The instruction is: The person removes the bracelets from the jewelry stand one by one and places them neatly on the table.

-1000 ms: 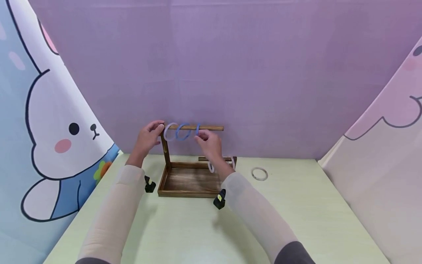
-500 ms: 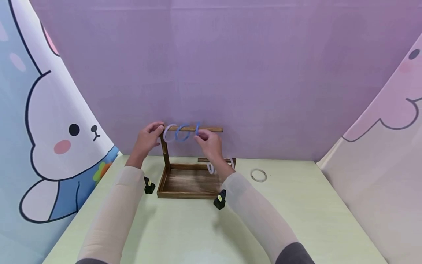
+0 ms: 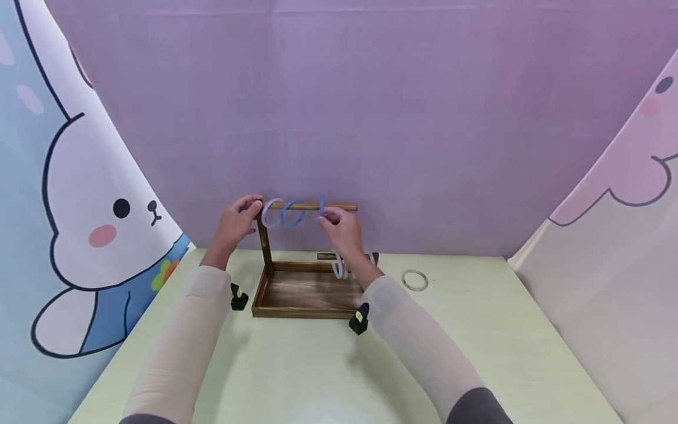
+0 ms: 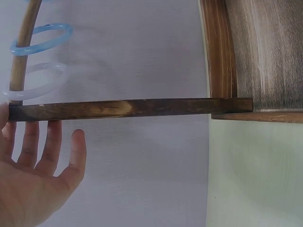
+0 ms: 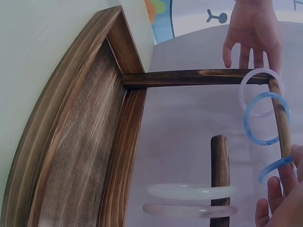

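My left hand [image 3: 236, 224] grips the top corner of a brown wooden bracelet stand [image 4: 132, 108], thumb on one side and fingers on the other. On its upper rod [image 3: 341, 206] hang a pale lilac bangle [image 5: 242, 92] nearest the post and a blue bangle [image 5: 247, 124] beside it. Farther along, my right hand [image 3: 344, 232] pinches a second blue bangle [image 5: 270, 169] that encircles the same rod. Below, the shorter rod [image 5: 219, 161] carries a whitish bangle [image 5: 189, 191] and a pale pinkish one [image 5: 175, 210], partly behind my right wrist in the head view.
The stand's shallow tray [image 3: 296, 314] rests on the pale green table [image 3: 296, 365]. A greyish bangle [image 3: 415, 289] lies on the table right of the stand. Behind is a purple cloth backdrop [image 3: 424, 118], with a bunny-print cloth [image 3: 79, 235] at the left.
My right hand has shifted slightly right along the upper rod with the pinched blue bangle. The left hand stays at the stand's corner.
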Tool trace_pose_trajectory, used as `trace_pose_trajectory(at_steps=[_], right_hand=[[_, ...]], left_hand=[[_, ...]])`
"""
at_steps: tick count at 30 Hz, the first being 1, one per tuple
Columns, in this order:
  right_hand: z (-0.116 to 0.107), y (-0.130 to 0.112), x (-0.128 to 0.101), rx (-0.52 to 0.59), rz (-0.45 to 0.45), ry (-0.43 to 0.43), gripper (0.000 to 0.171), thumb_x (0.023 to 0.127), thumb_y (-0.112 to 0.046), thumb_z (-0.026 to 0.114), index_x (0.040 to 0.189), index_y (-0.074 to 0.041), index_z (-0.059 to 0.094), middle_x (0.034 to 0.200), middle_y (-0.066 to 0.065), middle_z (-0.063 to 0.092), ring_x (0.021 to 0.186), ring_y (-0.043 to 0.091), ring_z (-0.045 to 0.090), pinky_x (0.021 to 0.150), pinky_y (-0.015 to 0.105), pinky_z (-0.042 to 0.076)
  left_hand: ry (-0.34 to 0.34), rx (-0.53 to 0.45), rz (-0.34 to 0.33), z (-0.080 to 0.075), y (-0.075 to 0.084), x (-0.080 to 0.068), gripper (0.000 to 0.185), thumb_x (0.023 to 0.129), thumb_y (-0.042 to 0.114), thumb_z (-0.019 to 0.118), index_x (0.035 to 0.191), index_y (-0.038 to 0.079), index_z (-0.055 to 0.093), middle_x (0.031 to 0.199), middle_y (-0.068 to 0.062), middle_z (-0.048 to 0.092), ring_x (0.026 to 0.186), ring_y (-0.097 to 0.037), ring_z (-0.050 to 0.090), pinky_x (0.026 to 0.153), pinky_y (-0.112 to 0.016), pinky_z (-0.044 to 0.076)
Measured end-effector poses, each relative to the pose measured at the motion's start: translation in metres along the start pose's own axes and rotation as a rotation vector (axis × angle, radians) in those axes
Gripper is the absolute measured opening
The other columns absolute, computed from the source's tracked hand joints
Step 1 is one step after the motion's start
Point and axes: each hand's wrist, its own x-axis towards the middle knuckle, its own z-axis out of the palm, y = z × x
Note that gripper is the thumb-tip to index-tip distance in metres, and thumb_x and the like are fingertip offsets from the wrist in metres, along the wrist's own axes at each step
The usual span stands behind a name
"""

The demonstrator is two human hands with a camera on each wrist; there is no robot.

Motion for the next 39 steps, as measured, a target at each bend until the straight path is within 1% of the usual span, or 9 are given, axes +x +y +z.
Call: trace_pose_trajectory(at_steps=[2,6,8,13,15,20,27,33,39], right_hand=[[-0.002,0.0,0.0,-0.002,0.002,0.0,0.032,0.096,-0.03,0.073,0.122,-0.011,0.074,0.107,0.005,0.077,0.097,0.021,0.072,0.082,0.038,0.06],[-0.006,0.001,-0.001,0.009,0.011,-0.002,0.032,0.096,-0.03,0.073,0.122,-0.011,0.074,0.107,0.005,0.077,0.098,0.02,0.071,0.084,0.038,0.06],[-0.008,0.002,-0.001,0.021,0.017,-0.002,0.032,0.096,-0.029,0.073,0.122,-0.01,0.074,0.107,0.006,0.077,0.098,0.021,0.071,0.084,0.039,0.059],[-0.014,0.005,-0.001,0.018,0.029,0.006,0.032,0.096,-0.028,0.073,0.122,-0.011,0.074,0.109,0.006,0.077,0.099,0.022,0.071,0.085,0.039,0.059],[-0.015,0.007,-0.001,0.016,0.029,0.012,0.031,0.096,-0.028,0.073,0.122,-0.01,0.074,0.109,0.007,0.077,0.099,0.022,0.072,0.085,0.039,0.059],[-0.02,0.011,0.0,0.032,0.021,0.028,0.031,0.095,-0.025,0.074,0.12,-0.007,0.074,0.107,0.01,0.078,0.098,0.026,0.073,0.086,0.041,0.06],[-0.028,0.017,0.001,0.066,0.045,0.033,0.032,0.094,-0.025,0.075,0.12,-0.006,0.074,0.107,0.01,0.078,0.098,0.025,0.073,0.086,0.039,0.059],[-0.033,0.022,0.001,0.039,0.022,0.071,0.028,0.092,-0.021,0.077,0.116,-0.006,0.075,0.105,0.012,0.078,0.096,0.027,0.074,0.085,0.038,0.059],[-0.039,0.024,0.0,0.013,0.029,0.082,0.028,0.092,-0.026,0.077,0.115,-0.01,0.076,0.104,0.01,0.078,0.096,0.025,0.073,0.084,0.04,0.059]], left_hand=[[0.0,0.001,-0.004,0.0,-0.001,0.001,0.049,0.105,0.048,0.051,0.145,0.02,0.056,0.137,-0.01,0.057,0.123,-0.024,0.053,0.098,-0.054,0.055],[0.004,0.011,-0.006,-0.001,-0.001,0.001,0.049,0.104,0.049,0.051,0.144,0.021,0.057,0.135,-0.008,0.058,0.121,-0.022,0.054,0.09,-0.043,0.06],[0.007,0.01,-0.004,-0.001,-0.001,0.002,0.049,0.104,0.05,0.052,0.143,0.021,0.057,0.134,-0.008,0.058,0.12,-0.021,0.054,0.089,-0.042,0.06],[0.004,0.003,-0.005,-0.001,-0.002,0.002,0.049,0.104,0.05,0.051,0.144,0.022,0.057,0.135,-0.009,0.057,0.123,-0.023,0.053,0.097,-0.054,0.056],[-0.003,0.004,-0.005,-0.001,-0.002,0.002,0.051,0.104,0.051,0.05,0.145,0.022,0.056,0.137,-0.009,0.057,0.125,-0.025,0.052,0.099,-0.056,0.055],[-0.007,0.002,-0.015,-0.001,-0.002,0.001,0.051,0.104,0.052,0.05,0.145,0.023,0.055,0.14,-0.01,0.056,0.128,-0.026,0.052,0.1,-0.055,0.054],[-0.009,0.001,-0.014,-0.001,-0.001,0.002,0.051,0.104,0.051,0.05,0.145,0.021,0.055,0.139,-0.012,0.055,0.128,-0.029,0.052,0.101,-0.058,0.054],[-0.011,-0.003,-0.014,-0.001,-0.001,0.001,0.051,0.104,0.051,0.05,0.146,0.02,0.054,0.139,-0.012,0.055,0.127,-0.028,0.052,0.101,-0.058,0.053],[-0.01,-0.009,-0.012,-0.001,-0.001,0.0,0.052,0.105,0.05,0.05,0.146,0.019,0.054,0.138,-0.013,0.055,0.128,-0.029,0.051,0.102,-0.06,0.052]])
